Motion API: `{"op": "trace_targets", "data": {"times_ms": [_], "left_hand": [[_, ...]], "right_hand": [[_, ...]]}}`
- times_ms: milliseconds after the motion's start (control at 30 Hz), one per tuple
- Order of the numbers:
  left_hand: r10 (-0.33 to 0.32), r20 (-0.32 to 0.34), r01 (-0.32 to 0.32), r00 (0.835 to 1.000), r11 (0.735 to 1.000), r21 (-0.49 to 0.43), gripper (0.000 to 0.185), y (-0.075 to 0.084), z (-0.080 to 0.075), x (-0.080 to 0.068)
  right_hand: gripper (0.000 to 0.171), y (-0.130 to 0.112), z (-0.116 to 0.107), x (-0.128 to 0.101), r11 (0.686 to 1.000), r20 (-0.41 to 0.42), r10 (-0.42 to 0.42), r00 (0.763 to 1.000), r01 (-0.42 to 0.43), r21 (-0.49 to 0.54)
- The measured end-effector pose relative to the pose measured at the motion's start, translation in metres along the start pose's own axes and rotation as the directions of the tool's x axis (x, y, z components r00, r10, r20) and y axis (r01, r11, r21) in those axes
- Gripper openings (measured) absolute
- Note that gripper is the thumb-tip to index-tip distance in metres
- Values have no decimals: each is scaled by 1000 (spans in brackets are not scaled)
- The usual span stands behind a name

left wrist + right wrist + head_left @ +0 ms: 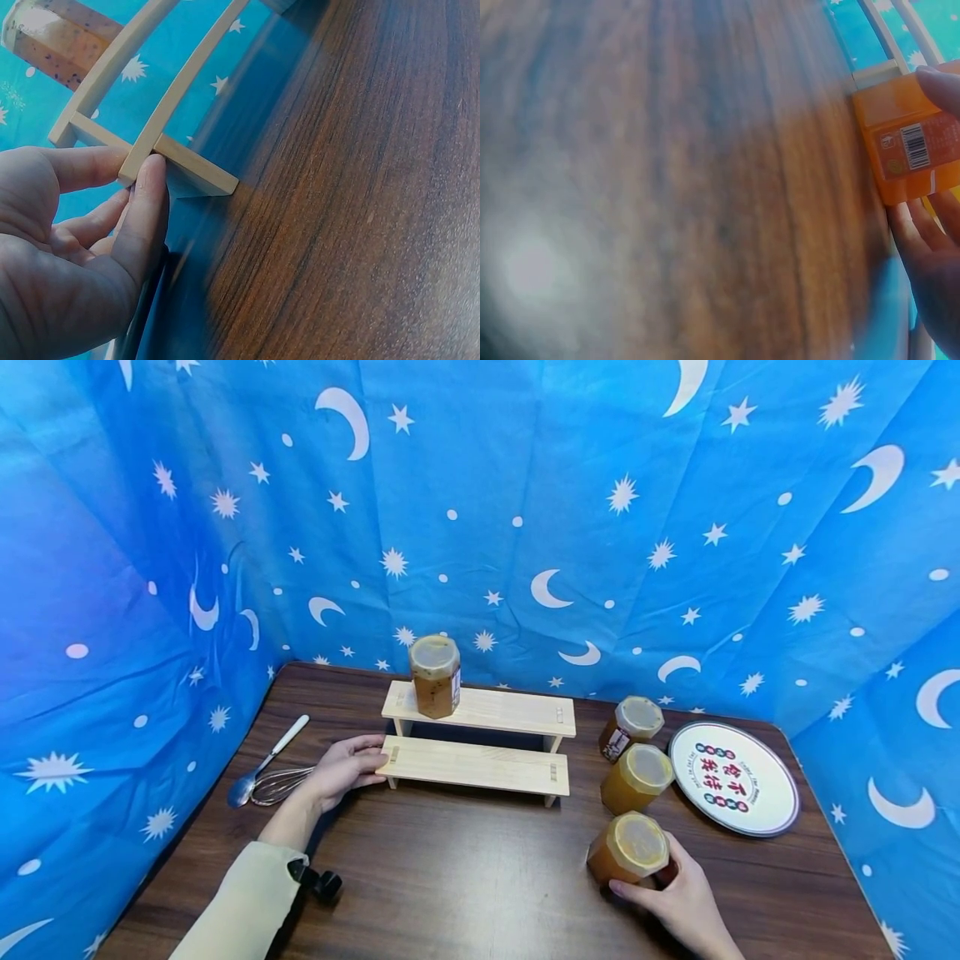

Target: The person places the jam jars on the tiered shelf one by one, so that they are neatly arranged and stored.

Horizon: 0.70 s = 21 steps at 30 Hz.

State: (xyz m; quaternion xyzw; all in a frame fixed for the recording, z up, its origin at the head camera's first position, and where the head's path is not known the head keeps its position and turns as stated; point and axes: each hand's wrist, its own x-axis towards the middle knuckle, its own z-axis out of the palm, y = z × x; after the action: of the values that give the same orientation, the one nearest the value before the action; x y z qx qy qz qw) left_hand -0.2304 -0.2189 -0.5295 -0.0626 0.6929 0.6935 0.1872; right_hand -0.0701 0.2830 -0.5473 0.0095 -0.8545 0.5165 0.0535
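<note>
A two-step wooden rack (477, 766) stands on the table. My left hand (348, 770) pinches the left end of its lower step; in the left wrist view the thumb (142, 217) and forefinger lie on either side of the board (184, 90). On the upper step's left part sits a jar with speckled brown contents (436, 681). My right hand (684, 893) grips the nearest orange jar (628, 852) around its side. The right wrist view shows a barcode label on this jar (907, 142). Behind it stand an amber jar (636, 779) and a darker labelled jar (630, 727).
A white plate (772, 777) with red lettering lies right of the jars. At the left are a spoon with a white handle (288, 735) and a wire whisk (277, 787), partly behind my left hand. Blue star-patterned cloth (525, 527) hangs around the dark wooden table (465, 877).
</note>
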Motion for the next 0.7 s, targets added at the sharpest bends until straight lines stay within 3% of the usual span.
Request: {"op": "trace_targets", "data": {"times_ms": [200, 400, 700], "left_hand": [[1, 5, -1, 1000, 1000, 1, 59, 0, 1, -1], [9, 3, -9, 1000, 1000, 0, 59, 0, 1, 0], [4, 2, -4, 1000, 1000, -3, 59, 1, 2, 0]], "right_hand": [[78, -5, 0, -2, 998, -36, 46, 998, -47, -42], [79, -19, -3, 0, 992, -64, 32, 997, -39, -118], [78, -47, -9, 7, 996, -40, 40, 998, -43, -81]]}}
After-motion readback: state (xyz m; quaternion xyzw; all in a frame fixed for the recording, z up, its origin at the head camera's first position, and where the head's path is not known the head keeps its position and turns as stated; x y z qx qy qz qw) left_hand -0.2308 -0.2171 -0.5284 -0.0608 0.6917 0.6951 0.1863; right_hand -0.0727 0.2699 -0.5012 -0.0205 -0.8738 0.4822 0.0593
